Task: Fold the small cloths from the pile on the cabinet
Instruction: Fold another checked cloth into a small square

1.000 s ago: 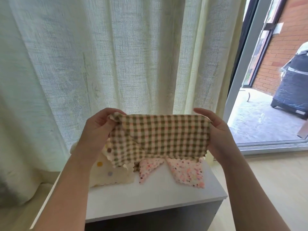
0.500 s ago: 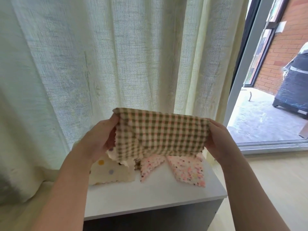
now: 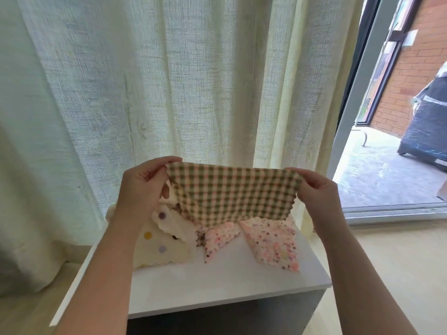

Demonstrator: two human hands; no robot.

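A green-and-cream checked cloth (image 3: 232, 193) hangs stretched in the air above the white cabinet top (image 3: 217, 284). My left hand (image 3: 142, 187) pinches its upper left corner and my right hand (image 3: 316, 189) pinches its upper right corner. Under it on the cabinet lies the pile: a cream cloth with coloured dots (image 3: 164, 245) at the left, a pink speckled cloth (image 3: 273, 245) at the right, and another pink speckled piece (image 3: 217, 238) between them. The checked cloth hides the back of the pile.
A pale curtain (image 3: 169, 81) hangs right behind the cabinet. At the right, a glass door frame (image 3: 350, 105) opens onto a patio with a covered dark object (image 3: 425, 126). Light floor (image 3: 399, 274) lies to the cabinet's right.
The checked cloth's folded-over left corner has opened out, and the cloth now hangs flat between both hands. My left hand shifted its pinch to the top left corner.
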